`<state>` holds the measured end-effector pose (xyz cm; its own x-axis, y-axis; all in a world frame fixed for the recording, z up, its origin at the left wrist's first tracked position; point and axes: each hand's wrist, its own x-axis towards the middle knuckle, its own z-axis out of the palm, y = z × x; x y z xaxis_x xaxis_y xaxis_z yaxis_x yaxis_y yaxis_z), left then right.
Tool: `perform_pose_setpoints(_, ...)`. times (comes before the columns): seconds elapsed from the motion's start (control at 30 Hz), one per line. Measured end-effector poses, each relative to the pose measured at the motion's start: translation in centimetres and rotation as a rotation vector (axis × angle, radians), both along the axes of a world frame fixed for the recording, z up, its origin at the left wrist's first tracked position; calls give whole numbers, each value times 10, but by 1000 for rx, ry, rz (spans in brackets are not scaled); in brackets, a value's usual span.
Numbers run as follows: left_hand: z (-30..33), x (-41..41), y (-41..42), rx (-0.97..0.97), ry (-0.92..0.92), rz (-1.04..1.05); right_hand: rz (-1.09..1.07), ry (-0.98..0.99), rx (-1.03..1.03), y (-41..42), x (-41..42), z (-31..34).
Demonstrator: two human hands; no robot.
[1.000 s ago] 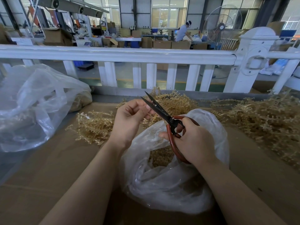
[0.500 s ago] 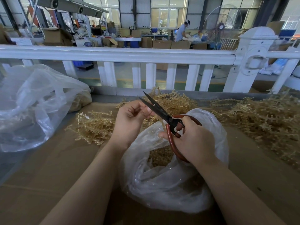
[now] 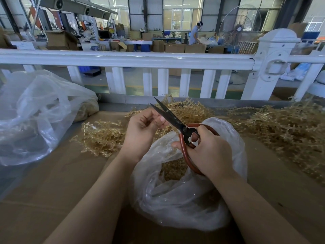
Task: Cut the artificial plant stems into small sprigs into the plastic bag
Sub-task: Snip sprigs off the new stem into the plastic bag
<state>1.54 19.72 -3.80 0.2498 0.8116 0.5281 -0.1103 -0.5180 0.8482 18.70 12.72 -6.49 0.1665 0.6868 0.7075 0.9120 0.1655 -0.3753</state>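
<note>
My right hand grips the red handles of black-bladed scissors, whose blades stand slightly apart and point up and left. My left hand is just left of the blades. Its curled fingers and thumb pinch a short piece of tan plant stem, mostly hidden in the hand. Both hands hover over an open clear plastic bag with cut tan sprigs inside. Uncut tan stems lie in heaps to the left, behind the hands and to the right.
Everything lies on a brown cardboard surface. A large crumpled clear bag sits at the left. A white fence rail runs across behind the work area, with a workshop and a person far beyond it.
The scissors and my left hand have stayed together over the bag, with only slight shifts. The blades remain a little apart.
</note>
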Motion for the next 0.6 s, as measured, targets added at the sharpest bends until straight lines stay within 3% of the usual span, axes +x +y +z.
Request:
perform_pose_setpoints(0.17, 0, 1, 0, -102, -60, -84, 19, 24, -63, 4, 1, -4)
perform_pose_setpoints(0.37, 4, -2, 0, -417, -358, -370, 241, 424, -110, 6, -1, -5)
perform_pose_setpoints(0.6, 2, 1, -1, -550, -456, -482, 307, 699, -294, 12, 1, -2)
